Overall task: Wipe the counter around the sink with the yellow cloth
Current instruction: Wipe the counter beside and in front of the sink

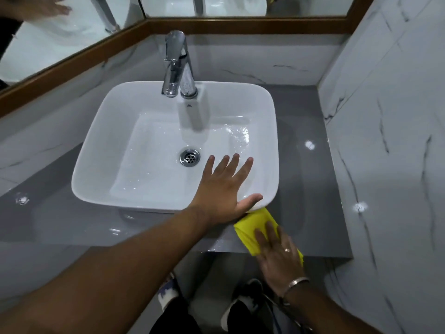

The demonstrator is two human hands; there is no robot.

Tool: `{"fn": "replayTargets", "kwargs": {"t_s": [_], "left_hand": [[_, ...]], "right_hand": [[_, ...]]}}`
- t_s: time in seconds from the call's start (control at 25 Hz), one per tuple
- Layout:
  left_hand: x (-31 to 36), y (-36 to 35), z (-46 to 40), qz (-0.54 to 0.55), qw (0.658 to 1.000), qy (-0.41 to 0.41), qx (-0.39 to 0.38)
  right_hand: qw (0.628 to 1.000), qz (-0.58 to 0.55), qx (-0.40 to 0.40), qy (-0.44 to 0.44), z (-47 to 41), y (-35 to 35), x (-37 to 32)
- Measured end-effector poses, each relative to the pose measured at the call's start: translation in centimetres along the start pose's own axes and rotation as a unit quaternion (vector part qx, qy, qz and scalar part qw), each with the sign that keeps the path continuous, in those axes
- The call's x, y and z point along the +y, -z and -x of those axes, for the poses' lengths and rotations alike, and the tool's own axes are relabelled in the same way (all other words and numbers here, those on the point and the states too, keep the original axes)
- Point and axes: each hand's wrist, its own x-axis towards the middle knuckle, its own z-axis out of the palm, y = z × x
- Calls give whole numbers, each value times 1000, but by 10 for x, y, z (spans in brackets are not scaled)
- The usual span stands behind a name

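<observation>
Yellow cloth [250, 231] lies on the grey counter [313, 189] at lower right, pressed flat under the right hand [279, 254], while the left hand [224, 189], fingers spread, rests on the sink [96, 165] corner.
</observation>
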Motion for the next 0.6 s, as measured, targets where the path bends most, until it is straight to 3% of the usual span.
{"fn": "replayTargets", "kwargs": {"t_s": [0.08,0.16,0.32,0.44,0.52,0.6], "left_hand": [[-31,5,21,-4,1000,10,-21],[-102,13,59,-44,998,33,-28],[-277,47,132,-103,986,120,-42],[-316,52,127,-132,990,-3,-47],[-312,47,120,-119,990,-69,-19],[-317,44,120,-96,992,-78,11]], "right_hand": [[999,2,-1,-51,-11,9,9],[991,-35,9,-130,-20,14,5],[959,-88,67,-260,-43,3,-86],[943,-165,45,-285,-49,-1,-213],[947,-184,-3,-263,-59,-5,-225],[966,-92,-4,-241,-56,-16,-189]]}}
